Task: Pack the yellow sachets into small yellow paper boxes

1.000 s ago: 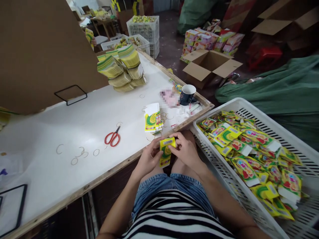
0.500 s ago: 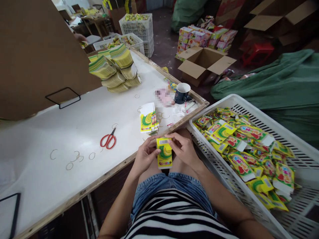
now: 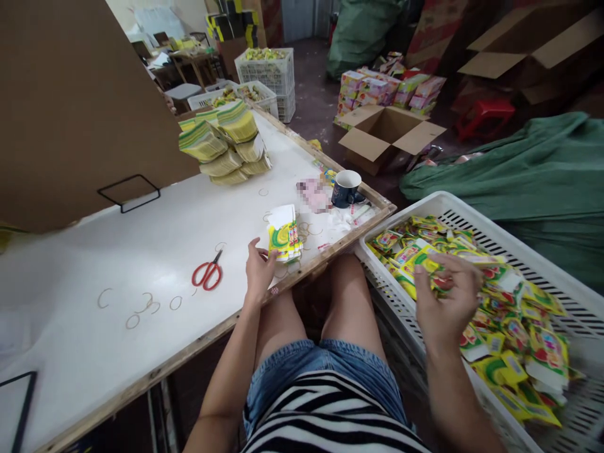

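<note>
My left hand (image 3: 261,270) is at the left edge of a small stack of yellow-green printed packets (image 3: 284,236) on the white table. Its thumb tip meets the stack's lower left corner, and its fingers are apart. Over the white basket (image 3: 476,223) my right hand (image 3: 448,296) hovers with the thumb spread from the bent fingers. Loose yellow packets (image 3: 547,352) fill much of the basket, some directly behind my right fingertips; nothing is clearly gripped there.
Red-handled scissors (image 3: 206,274) and thin rubber bands (image 3: 175,303) lie on the table (image 3: 155,251). A dark mug (image 3: 346,189) stands near its right corner. Farther back are bundled card stacks (image 3: 226,145). An open carton (image 3: 387,135) and green sacks (image 3: 519,170) lie beyond.
Both hands have parted from the packet held over my lap. My left hand has moved up to the stack on the table, my right hand out over the basket.
</note>
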`<state>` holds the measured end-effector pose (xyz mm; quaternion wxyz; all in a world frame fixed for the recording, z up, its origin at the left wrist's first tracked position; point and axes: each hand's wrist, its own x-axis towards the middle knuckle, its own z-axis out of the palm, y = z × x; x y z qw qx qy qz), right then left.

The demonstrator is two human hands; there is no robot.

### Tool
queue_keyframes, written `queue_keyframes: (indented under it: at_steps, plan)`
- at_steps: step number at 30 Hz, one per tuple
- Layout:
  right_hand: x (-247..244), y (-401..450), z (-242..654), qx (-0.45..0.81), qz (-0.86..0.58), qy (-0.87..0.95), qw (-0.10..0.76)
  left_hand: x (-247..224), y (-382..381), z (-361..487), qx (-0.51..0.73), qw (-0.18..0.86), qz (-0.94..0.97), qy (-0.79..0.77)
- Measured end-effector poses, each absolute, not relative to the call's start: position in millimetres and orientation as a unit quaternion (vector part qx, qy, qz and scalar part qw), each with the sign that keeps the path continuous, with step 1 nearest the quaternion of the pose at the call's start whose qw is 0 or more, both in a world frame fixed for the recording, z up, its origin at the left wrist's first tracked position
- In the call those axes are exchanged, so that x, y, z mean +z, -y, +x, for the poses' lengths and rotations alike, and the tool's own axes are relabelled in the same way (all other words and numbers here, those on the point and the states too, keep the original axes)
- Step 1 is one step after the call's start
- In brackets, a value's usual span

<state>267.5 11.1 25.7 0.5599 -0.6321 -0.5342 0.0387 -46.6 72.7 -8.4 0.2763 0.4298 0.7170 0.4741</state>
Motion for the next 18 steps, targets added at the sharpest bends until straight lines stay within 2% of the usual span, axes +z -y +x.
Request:
queue_keyframes:
  at_steps: [5,10,13,18]
  plan:
    - [12.2,-13.7,231.0,0.124,-0.589,0.548,0.580,-14.2,-70.3,-55.6,0.519,0.340,0.420,-0.662]
    - [16.1,-4.2,192.8,0.200,-0.529,0.597,0.569,1.1,-34.8,-40.5,0.556,0.341,0.423,-0.629]
    - [17.8,1.3,174.9,0.187,-0.476,0.666,0.543,8.8,-5.5,-20.9,0.561,0.316,0.445,-0.622]
    - [10.9,2.3,156.7,0.161,-0.439,0.733,0.494,12.2,28.5,0.0,0.523,0.295,0.609,-0.518]
